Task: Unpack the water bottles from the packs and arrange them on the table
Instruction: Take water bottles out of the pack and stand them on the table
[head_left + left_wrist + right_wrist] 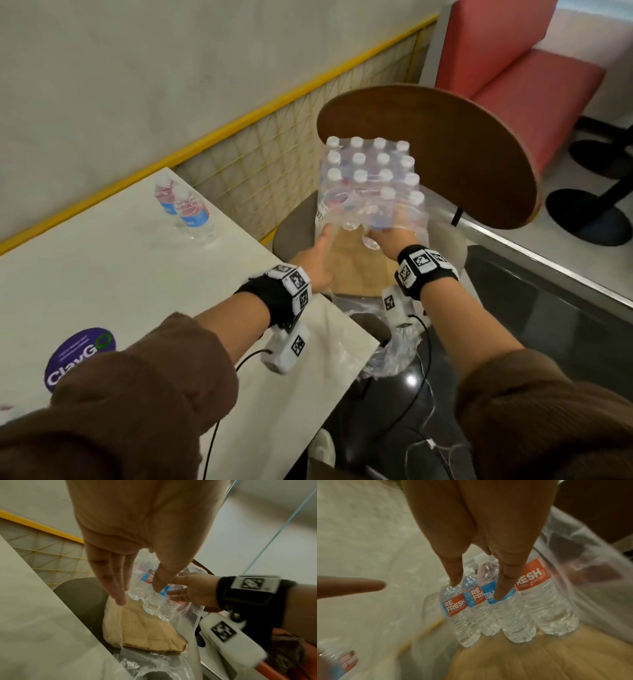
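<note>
A pale surface (pixel 120 274) is seen at the left, placed against a light wall with a yellow rail (pixel 219 126) and a yellow wire grid (pixel 274 178) under it. Two water bottles (pixel 186 212) are standing on this surface near its far edge, just beside each other. A round purple sticker (pixel 80 356) is found on the near part of the surface.

Beside the surface a chair (pixel 445 144) with a round brown wooden back is placed, and the pack of bottles (pixel 371 178) is resting on its seat, on a piece of cardboard (pixel 147 630). The pack is wrapped in clear plastic, which is torn open on the near side. White caps are seen in rows on top. Loose plastic wrap (pixel 394 356) is hanging lower, near the corner of the surface.

The left hand (pixel 317 260) is stretched toward the near left corner of the pack. Its fingers (pixel 118 588) are straight and close together, with the tips at the plastic near the cardboard; nothing is held by them. The right hand (pixel 390 234) is reached into the opened side of the pack. Its fingers (pixel 502 586) are extended onto the label of a bottle (pixel 503 605) in the front row, the thumb lying on a neighbouring bottle; a closed grip is not seen.

A red bench (pixel 513 85) and black round table bases are seen behind the chair on a light floor.
</note>
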`<state>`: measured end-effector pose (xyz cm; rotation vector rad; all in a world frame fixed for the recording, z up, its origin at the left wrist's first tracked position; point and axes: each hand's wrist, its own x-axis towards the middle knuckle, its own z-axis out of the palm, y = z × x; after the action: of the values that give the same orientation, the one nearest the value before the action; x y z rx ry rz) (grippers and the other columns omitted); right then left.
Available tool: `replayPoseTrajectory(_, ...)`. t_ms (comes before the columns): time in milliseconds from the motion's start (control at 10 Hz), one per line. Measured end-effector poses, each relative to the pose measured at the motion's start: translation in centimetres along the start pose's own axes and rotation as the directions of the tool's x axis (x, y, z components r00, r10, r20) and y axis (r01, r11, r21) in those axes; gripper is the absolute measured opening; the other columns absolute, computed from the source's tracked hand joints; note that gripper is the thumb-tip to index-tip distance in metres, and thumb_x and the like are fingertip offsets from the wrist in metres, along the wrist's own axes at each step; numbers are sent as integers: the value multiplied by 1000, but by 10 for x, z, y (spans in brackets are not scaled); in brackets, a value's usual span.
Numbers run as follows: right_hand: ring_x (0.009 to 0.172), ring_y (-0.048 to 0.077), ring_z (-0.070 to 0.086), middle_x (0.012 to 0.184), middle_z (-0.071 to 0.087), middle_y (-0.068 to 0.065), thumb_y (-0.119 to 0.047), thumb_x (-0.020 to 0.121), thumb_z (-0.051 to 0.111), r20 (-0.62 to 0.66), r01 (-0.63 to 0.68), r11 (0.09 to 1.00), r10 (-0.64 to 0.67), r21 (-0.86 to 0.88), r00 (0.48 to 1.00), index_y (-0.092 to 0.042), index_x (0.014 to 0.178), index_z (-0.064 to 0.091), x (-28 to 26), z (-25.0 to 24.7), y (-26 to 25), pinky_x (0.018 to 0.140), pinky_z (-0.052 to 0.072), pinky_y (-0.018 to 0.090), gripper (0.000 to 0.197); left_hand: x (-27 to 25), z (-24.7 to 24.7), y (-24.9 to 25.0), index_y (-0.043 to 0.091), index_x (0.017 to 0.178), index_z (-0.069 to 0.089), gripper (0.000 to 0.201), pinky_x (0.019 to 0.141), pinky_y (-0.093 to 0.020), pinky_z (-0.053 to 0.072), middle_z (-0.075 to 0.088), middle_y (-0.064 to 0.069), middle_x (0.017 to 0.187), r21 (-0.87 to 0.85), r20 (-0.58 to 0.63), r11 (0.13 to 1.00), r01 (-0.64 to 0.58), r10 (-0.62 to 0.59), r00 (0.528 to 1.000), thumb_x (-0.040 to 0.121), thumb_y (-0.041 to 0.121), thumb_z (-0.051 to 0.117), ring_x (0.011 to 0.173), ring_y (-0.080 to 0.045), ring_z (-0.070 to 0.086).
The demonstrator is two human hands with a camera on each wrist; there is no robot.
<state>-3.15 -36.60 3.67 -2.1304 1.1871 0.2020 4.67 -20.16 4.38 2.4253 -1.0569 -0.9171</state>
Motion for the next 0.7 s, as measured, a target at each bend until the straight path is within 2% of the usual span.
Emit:
replayPoseTrajectory(100,138,30,32,156,21,8,-42,97,38,41,-68,997,69,-31,997,-24,150,20,7,-9,5,112,31,39,58,8,5,-2,36,149,-2,87,79,-41,54,63,-20,106,-8,42,1000,-8,8,999,87,18,56,88,-33,64)
replayPoseTrajectory(200,140,32,29,159,2,10,-9,89,47,10,28,986,-26,-162,1000,-38,150,2,-6,-3,17,113,32,42,81,12,6,0,28,150,14,78,87,-40,52,60,-15,115,-46,67,999,-23,26,997,86,21,59,99,-31,61)
replayPoseTrajectory(300,129,28,41,153,25,13,-18,91,51,-61,42,994,-36,98,997,-29,151,10,-8,15,9,105,38,38,73,15,6,6,22,147,17,77,89,-35,49,50,-12,128,-98,9,994,-49,51,999,85,20,63,112,-30,55)
replayPoseTrajectory(400,84,28,58,93,59,16,-29,99,37,-204,63,960,-6,274,979,-20,137,38,-4,18,-14,74,45,35,39,22,6,13,20,143,24,77,92,-29,43,44,-8,138,-187,-72,977,-101,89,993,81,16,69,123,-26,49)
replayPoseTrajectory(500,112,33,56,120,60,18,-35,100,32,-32,5,1000,-6,-18,999,-8,127,52,7,24,-6,91,43,37,44,30,7,20,11,132,42,58,84,-30,48,55,-9,126,-217,-76,973,-73,58,995,81,12,67,106,-27,59)
replayPoseTrajectory(600,129,26,46,139,48,12,-41,95,45,101,-51,997,57,-63,993,-6,135,46,18,22,7,103,36,31,54,34,10,26,-1,109,62,28,84,-31,49,65,-17,112,-216,-63,971,-106,94,994,81,1,62,101,-30,61)
replayPoseTrajectory(700,135,26,37,141,43,1,-47,94,39,102,85,991,-74,-100,992,-25,138,41,35,36,17,111,29,38,49,29,15,25,-2,117,60,33,95,-34,46,60,-16,119,-134,-28,988,-75,72,997,84,2,60,112,-31,57)
